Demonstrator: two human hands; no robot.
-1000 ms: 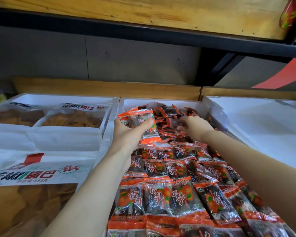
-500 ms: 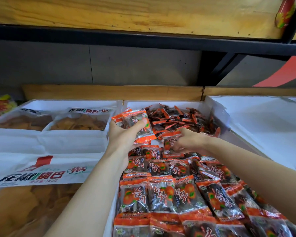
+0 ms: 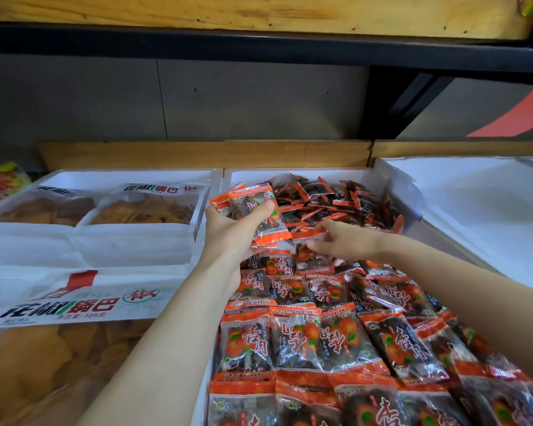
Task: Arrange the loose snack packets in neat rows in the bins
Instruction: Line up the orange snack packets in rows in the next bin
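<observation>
Small orange-and-clear snack packets fill the middle white bin. Near me they lie flat in neat rows; at the far end they form a loose heap. My left hand grips a small stack of packets, held up over the bin's left side with the thumb across the top one. My right hand is low at the front edge of the heap, its fingers curled on a packet at the end of the rows.
The left bin holds large bags of golden crisps, and another such bag lies nearer me. On the right stands a white bin. A wooden back board and a dark shelf overhead bound the space.
My right hand drew back from the far heap toward me and now sits at the top of the neat rows. My left hand kept its stack, nearly still.
</observation>
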